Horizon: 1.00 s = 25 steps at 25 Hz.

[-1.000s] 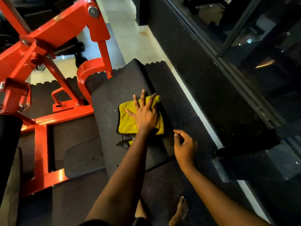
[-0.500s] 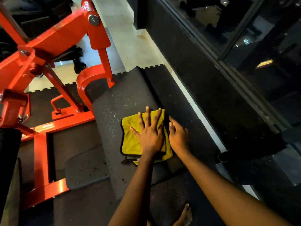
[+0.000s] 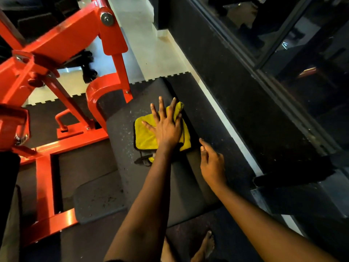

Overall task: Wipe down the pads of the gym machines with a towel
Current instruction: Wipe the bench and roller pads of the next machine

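At the left stands the orange machine frame (image 3: 56,44), and beside it the long dark pad (image 3: 120,148) runs lengthwise away from the person, its left strip speckled with pale marks. The yellow towel (image 3: 145,137) lies folded on the pad's far half, close to the right edge, and the left hand (image 3: 166,127) presses it flat, all 5 fingers straight and spread. Just to the right, the right hand (image 3: 211,163) hovers by the pad's edge, loosely bent and empty, so I'd judge the left hand's next stroke should run leftward, toward the speckled strip.
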Available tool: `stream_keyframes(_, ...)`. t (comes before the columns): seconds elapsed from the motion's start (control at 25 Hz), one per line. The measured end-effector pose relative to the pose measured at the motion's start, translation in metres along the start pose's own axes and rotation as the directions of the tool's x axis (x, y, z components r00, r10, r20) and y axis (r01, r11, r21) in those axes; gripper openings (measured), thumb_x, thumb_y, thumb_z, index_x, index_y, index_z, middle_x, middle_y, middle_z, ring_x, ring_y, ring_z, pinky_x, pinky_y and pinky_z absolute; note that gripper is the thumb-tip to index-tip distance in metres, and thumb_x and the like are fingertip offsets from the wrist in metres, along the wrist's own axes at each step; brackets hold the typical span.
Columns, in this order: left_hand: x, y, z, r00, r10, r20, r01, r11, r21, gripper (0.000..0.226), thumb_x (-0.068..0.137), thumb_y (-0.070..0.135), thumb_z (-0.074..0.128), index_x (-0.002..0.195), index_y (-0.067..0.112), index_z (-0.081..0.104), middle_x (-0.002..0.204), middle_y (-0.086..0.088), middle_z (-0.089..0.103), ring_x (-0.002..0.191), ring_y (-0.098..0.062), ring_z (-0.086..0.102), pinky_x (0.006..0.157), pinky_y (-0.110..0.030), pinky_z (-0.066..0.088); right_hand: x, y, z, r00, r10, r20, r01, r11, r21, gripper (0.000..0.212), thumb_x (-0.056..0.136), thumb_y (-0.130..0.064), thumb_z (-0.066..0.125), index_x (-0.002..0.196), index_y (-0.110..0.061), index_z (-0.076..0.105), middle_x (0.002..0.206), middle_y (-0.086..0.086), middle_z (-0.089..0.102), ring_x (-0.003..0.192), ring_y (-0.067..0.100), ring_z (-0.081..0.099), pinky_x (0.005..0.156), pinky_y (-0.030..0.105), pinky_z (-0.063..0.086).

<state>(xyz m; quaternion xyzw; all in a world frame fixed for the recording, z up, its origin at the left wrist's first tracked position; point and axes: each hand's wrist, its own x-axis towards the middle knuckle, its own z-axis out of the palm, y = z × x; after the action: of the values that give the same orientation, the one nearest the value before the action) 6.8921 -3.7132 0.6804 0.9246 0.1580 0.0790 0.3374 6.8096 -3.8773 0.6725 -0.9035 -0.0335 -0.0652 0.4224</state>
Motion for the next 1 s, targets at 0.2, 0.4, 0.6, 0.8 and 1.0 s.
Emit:
stream_keyframes(0.2, -0.08, 0.001, 0.007, 0.995, -0.036, 0.089, 0.038, 0.999, -0.02, 0.065, 0.099, 0.058, 0.038, 0.152, 0.057, 0.0, 0.164, 0.019, -0.017, 0.151, -0.018, -0.022, 0.107, -0.074, -0.01, 0.003, -0.002, -0.002, 1.0, 0.022, 0.021, -0.022, 1.0, 0.005, 0.042, 0.099, -0.025, 0.046, 0.131, -0.007, 0.066, 0.13, 0.012, 0.068, 0.119, 0.026, 0.064, 0.097, 0.004, 0.035)
stream_keyframes(0.4, -0.022, 0.001, 0.005, 0.998, -0.025, 0.058, 0.028, 0.999, -0.038, 0.061, 0.102, 0.044, 0.038, 0.153, 0.055, 0.005, 0.166, 0.014, -0.008, 0.153, -0.02, -0.015, 0.107, -0.079, -0.005, 0.006, -0.001, -0.003, 0.995, 0.073, 0.067, -0.073, 0.997, -0.004, 0.035, 0.105, -0.018, 0.05, 0.137, -0.014, 0.063, 0.135, 0.009, 0.065, 0.125, 0.025, 0.061, 0.099, 0.016, 0.039)
stream_keyframes(0.6, 0.066, -0.007, -0.001, 0.998, -0.069, 0.004, 0.069, 0.997, -0.027, 0.064, 0.102, 0.039, 0.04, 0.154, 0.052, 0.005, 0.167, 0.011, -0.011, 0.153, -0.022, -0.016, 0.106, -0.079, -0.005, 0.051, -0.018, 0.011, 0.985, 0.052, 0.163, -0.054, 0.998, 0.007, 0.04, 0.108, -0.019, 0.044, 0.146, -0.013, 0.052, 0.148, 0.007, 0.055, 0.135, 0.026, 0.052, 0.105, 0.021, 0.034)
stream_keyframes(0.8, 0.042, -0.017, -0.004, 0.999, -0.05, 0.008, 0.05, 0.998, -0.033, 0.061, 0.102, 0.046, 0.04, 0.155, 0.05, 0.009, 0.166, 0.017, -0.008, 0.152, -0.014, -0.016, 0.109, -0.075, -0.007, 0.111, -0.032, 0.037, 0.985, 0.055, 0.165, -0.058, 0.998, 0.009, 0.043, 0.105, -0.023, 0.043, 0.143, -0.007, 0.055, 0.145, 0.015, 0.057, 0.131, 0.035, 0.055, 0.109, 0.033, 0.038)
stream_keyframes(1.0, 0.012, -0.025, 0.003, 0.995, -0.086, 0.05, 0.087, 0.996, -0.013, 0.059, 0.103, 0.045, 0.039, 0.152, 0.057, 0.01, 0.164, 0.021, -0.011, 0.151, -0.008, -0.017, 0.109, -0.075, -0.006, 0.117, -0.044, 0.061, 0.98, 0.072, 0.188, -0.082, 0.996, 0.044, 0.044, 0.104, -0.025, 0.042, 0.142, -0.007, 0.056, 0.144, 0.016, 0.057, 0.131, 0.035, 0.055, 0.106, 0.024, 0.034)
